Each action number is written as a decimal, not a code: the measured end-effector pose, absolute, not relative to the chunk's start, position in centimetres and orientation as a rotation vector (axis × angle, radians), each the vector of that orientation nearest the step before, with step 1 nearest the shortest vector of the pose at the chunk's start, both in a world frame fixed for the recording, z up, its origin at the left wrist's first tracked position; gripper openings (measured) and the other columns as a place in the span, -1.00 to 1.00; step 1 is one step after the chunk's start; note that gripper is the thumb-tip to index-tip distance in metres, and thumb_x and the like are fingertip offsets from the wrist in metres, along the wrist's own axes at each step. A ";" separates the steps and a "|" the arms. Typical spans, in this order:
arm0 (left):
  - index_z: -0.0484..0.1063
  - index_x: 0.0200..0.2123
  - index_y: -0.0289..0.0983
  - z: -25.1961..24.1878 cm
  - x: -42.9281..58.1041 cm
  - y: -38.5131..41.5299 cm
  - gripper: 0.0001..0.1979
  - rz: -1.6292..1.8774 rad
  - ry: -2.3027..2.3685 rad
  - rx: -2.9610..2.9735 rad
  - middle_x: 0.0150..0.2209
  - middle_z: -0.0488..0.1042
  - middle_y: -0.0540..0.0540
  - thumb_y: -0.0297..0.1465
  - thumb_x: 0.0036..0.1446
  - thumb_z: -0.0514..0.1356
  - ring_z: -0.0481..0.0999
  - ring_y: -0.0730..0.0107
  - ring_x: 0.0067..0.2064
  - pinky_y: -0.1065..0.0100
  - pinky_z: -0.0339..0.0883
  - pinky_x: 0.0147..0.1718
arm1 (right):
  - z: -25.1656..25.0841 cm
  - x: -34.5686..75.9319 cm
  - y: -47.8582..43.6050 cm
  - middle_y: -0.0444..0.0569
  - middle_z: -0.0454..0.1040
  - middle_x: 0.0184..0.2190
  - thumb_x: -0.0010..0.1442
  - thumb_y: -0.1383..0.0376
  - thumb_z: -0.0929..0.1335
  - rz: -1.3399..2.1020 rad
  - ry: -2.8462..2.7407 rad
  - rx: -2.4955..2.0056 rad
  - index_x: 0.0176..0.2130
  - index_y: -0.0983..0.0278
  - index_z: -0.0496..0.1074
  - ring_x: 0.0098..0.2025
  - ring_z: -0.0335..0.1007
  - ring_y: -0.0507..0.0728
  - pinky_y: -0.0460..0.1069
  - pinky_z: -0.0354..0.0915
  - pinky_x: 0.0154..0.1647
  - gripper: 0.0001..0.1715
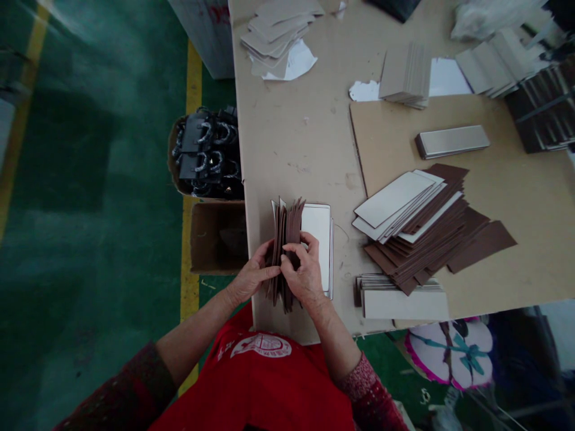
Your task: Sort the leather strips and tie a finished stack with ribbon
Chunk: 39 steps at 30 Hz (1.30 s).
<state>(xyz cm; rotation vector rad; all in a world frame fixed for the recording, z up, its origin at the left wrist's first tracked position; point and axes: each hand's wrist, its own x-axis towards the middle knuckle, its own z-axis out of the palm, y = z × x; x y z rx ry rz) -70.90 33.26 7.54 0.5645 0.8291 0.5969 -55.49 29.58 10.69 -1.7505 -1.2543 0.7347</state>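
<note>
A bundle of thin brown leather-like pieces (294, 216) stands on edge at the table's near left corner, fanned slightly apart at the top. My left hand (252, 276) grips the bundle from its left side, thumb across the front. On the other side my right hand (306, 272) is wrapped around the pieces, with its thumb and index finger pinched together near the middle. Whether a single piece is between those fingertips is hard to see. Flat on the table just right of the bundle lies a stack of white dark-edged panels (320, 218), partly behind my right hand.
A loose pile of brown and white strips (431, 239) spreads on the right, above a row of pale strips (404, 304). Grey card stacks (406, 72) stand farther back. Left of the table are a box of black handbags (209, 149) and an open cardboard box (209, 239).
</note>
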 end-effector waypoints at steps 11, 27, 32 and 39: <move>0.29 0.20 -0.12 8.0 -70.7 33.4 -0.33 0.608 0.833 0.535 0.26 0.33 -0.09 -0.42 0.02 0.39 0.26 0.07 0.30 0.10 0.08 0.34 | 10.5 -55.4 29.4 0.07 0.15 0.20 0.20 0.36 0.35 0.750 -1.286 -1.743 -0.13 0.19 0.51 0.27 0.17 0.17 0.13 0.27 0.27 -0.77; 0.33 0.18 -0.12 8.3 -70.5 33.4 -0.30 0.605 0.873 0.531 0.25 0.34 -0.08 -0.38 -0.05 0.43 0.23 0.05 0.32 0.08 0.00 0.37 | 10.8 -55.8 29.9 0.09 0.19 0.13 0.18 0.35 0.37 0.720 -1.268 -1.779 -0.19 0.22 0.48 0.25 0.19 0.16 0.14 0.27 0.27 -0.85; 0.28 0.21 -0.13 8.3 -70.5 33.5 -0.27 0.603 0.869 0.531 0.28 0.30 -0.07 -0.41 -0.04 0.41 0.23 0.09 0.32 0.13 0.06 0.34 | 10.6 -55.8 29.9 0.10 0.20 0.12 0.18 0.37 0.35 0.713 -1.253 -1.768 -0.19 0.23 0.47 0.25 0.19 0.16 0.14 0.27 0.28 -0.84; 0.28 0.21 -0.11 8.1 -70.5 33.4 -0.31 0.596 0.843 0.533 0.28 0.31 -0.07 -0.44 0.00 0.38 0.26 0.09 0.30 0.12 0.11 0.32 | 10.7 -55.7 29.8 0.09 0.15 0.18 0.21 0.39 0.33 0.699 -1.301 -1.745 -0.12 0.19 0.52 0.24 0.20 0.19 0.16 0.30 0.25 -0.74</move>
